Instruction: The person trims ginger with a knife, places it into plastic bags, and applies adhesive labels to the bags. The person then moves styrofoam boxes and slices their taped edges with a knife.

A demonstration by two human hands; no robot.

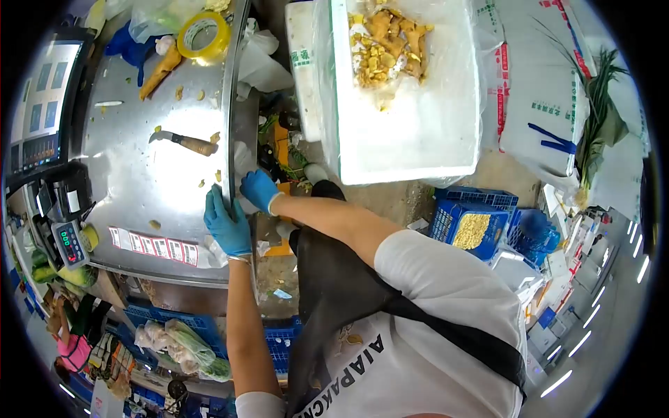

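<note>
Rests left hand (pixel 227 224), extended and released, on edge of counter (pixel 118 195); curls right hand (pixel 259 189) just beyond it, with grip impossible to tell. Has 1 label strip (pixel 157 247) and 1 knife (pixel 198 144) nearby on same counter, ginger (pixel 390 42) in white box (pixel 411 139) farther off.

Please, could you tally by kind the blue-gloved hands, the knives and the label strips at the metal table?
Blue-gloved hands: 2 (left hand, right hand)
Knives: 1 (curved knife)
Label strips: 1 (white-and-red label strip)
Total: 4
</note>
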